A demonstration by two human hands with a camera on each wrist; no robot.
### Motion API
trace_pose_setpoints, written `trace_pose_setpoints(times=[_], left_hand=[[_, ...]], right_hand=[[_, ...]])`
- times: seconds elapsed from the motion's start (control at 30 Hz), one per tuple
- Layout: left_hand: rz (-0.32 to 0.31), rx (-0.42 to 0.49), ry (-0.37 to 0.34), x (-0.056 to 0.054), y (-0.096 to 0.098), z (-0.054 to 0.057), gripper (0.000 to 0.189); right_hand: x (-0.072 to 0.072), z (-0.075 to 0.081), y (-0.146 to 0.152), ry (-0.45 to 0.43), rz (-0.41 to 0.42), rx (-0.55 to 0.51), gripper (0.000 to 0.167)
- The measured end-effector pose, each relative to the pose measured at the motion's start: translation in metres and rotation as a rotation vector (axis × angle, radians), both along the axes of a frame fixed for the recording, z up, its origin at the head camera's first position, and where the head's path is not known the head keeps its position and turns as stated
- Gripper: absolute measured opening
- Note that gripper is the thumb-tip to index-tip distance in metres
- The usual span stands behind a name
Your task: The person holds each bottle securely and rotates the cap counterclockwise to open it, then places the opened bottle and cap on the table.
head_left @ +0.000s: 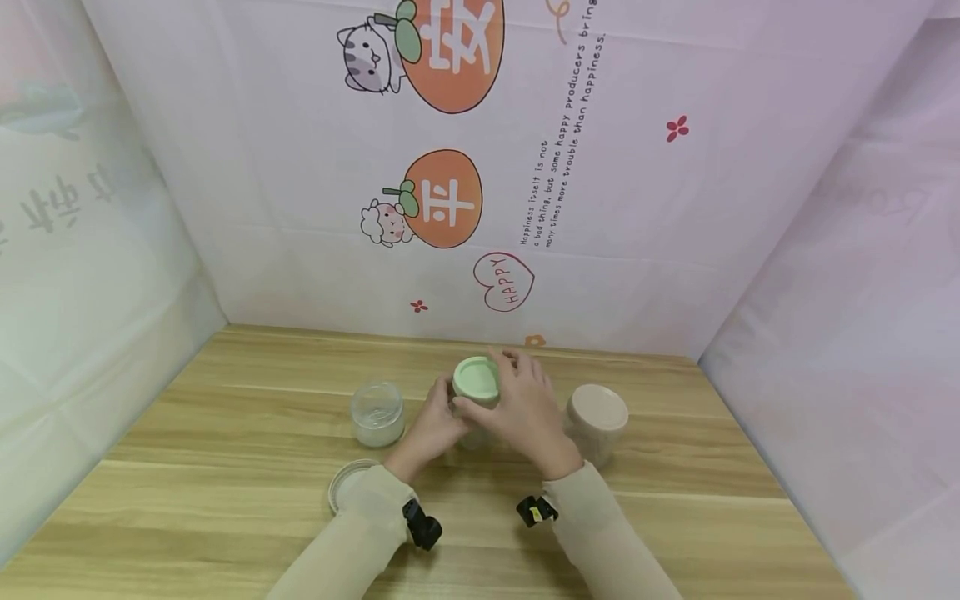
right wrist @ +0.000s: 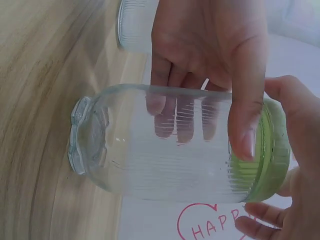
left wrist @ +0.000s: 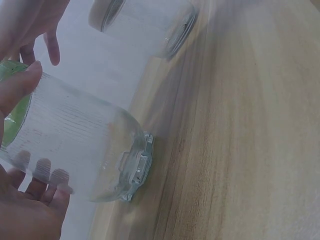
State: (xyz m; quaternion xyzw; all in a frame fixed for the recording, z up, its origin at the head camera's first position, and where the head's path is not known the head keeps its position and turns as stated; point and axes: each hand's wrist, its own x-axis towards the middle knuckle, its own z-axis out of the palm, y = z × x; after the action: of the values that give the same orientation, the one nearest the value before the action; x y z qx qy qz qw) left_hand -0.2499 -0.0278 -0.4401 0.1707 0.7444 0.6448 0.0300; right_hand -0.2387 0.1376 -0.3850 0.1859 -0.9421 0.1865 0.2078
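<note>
A clear glass jar [right wrist: 165,145] with a pale green lid [head_left: 474,377] stands at the middle of the table. My left hand [head_left: 435,423] grips the jar's ribbed body, its thumb just under the lid and its fingers round the far side, seen through the glass in the right wrist view. Around the lid's rim curls my right hand [head_left: 523,410], thumb on the near side and fingers across from it. Some of those fingers stand a little off the lid. In the left wrist view the lid is partly cut off by the frame's edge.
Right of my hands stands a second glass jar with a pinkish lid [head_left: 600,408]. A short lidless glass jar [head_left: 377,415] is on the left. Nearer me a round lid [head_left: 345,485] lies partly behind my left sleeve. Printed cloth walls [head_left: 600,283] border the wooden table [head_left: 255,417].
</note>
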Motion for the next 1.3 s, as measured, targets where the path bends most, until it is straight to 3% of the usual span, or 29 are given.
trace_pose_setpoints(times=[0.23, 0.43, 0.6, 0.97, 1.3], left_hand=[[0.024, -0.016, -0.001, 0.001, 0.0, 0.0, 0.076], [0.024, -0.001, -0.003, 0.001, 0.001, -0.001, 0.075], [0.026, 0.009, 0.004, 0.001, 0.001, -0.001, 0.074], [0.017, -0.007, 0.006, 0.001, 0.001, 0.0, 0.075], [0.002, -0.016, -0.006, 0.001, -0.001, -0.001, 0.078]], right_hand=[[0.002, -0.002, -0.004, 0.048, -0.062, 0.03, 0.094], [-0.001, -0.006, -0.004, 0.129, -0.071, 0.056, 0.091], [-0.002, -0.008, -0.004, 0.134, -0.062, 0.048, 0.087], [-0.002, -0.009, 0.0, 0.129, 0.082, -0.077, 0.074], [-0.008, -0.011, 0.012, 0.023, 0.216, -0.171, 0.071]])
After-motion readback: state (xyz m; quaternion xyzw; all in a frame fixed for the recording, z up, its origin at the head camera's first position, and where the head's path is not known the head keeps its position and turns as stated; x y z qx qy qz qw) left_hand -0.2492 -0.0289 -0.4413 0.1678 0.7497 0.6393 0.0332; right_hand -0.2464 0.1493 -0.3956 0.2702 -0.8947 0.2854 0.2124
